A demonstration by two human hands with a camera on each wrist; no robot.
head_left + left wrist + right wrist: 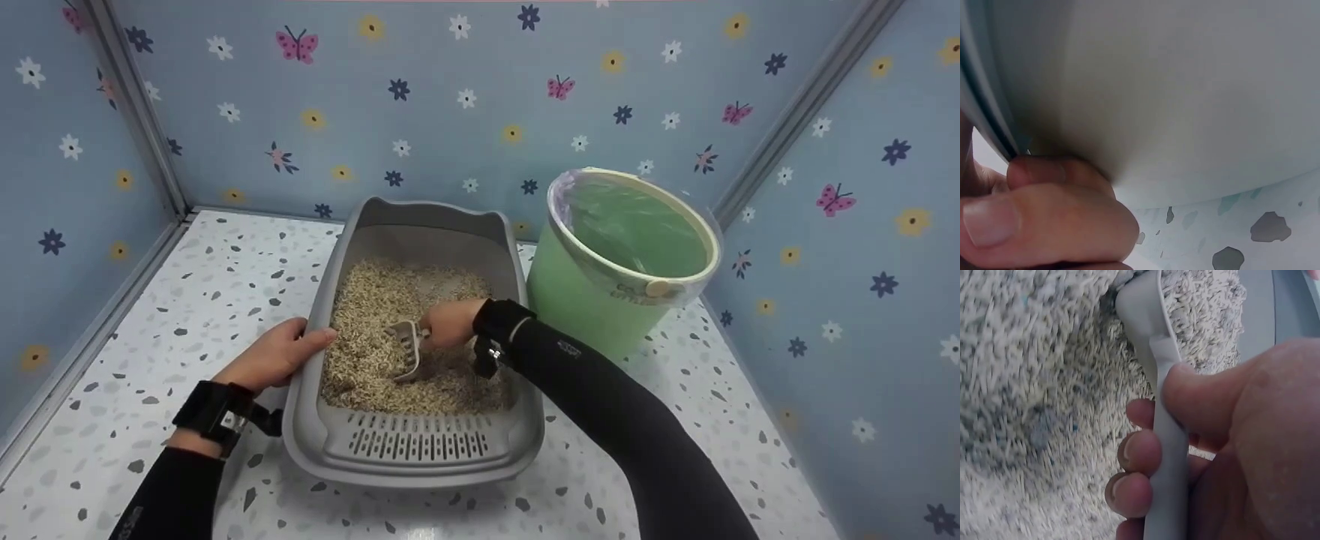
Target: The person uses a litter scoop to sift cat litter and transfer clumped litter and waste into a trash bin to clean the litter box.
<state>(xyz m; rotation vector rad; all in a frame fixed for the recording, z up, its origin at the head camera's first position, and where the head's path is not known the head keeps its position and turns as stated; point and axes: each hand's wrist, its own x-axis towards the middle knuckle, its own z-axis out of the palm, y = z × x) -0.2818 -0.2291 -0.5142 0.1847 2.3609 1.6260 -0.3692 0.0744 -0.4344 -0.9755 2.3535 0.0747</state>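
At tray (pixel 300 420) 9 o'clock | ur left hand (pixel 274 358) grips rim, steadying | right hand (pixel 450 324) clenches scoop (pixel 407 346) handle, blade in litter (pixel 375 300) | bin (pixel 622 262) at 2 o'clock, w/in reach

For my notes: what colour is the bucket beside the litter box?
Light green bucket with a cream rim; head view.

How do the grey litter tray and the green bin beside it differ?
The litter tray is grey, low and long; the bin is green, tall and round. The tray holds pale litter, while the bin is lined with a clear bag and looks empty. The left hand grips the tray's rim; no hand touches the bin. Both stand on the speckled floor.
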